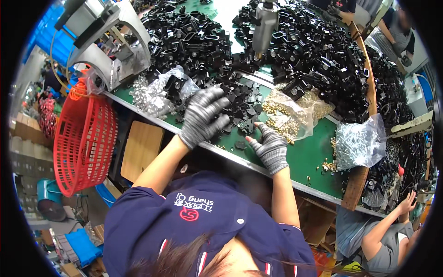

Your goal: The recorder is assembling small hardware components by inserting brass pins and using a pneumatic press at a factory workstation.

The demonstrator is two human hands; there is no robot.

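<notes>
My left hand (203,116), in a grey striped glove with bare fingertips hidden from view, rests with fingers spread at the edge of a heap of small flat black parts (242,99). My right hand (271,148), in a matching glove with bare thumb and fingertips, hovers low at the bench's near edge, thumb and forefinger apart. I see nothing held in either hand. Between them a single black piece (240,145) lies on the green bench top (309,159). Beyond my right hand an opened plastic bag of brass-coloured fittings (284,113) spills some out.
Large piles of black clips (189,44) cover the far bench. A screwdriver tool (265,32) hangs above. A bag of silver screws (360,141) sits by a wooden divider (364,69). At left are a metal machine frame (140,41) and red basket (85,143). Another person's hand (407,203) shows right.
</notes>
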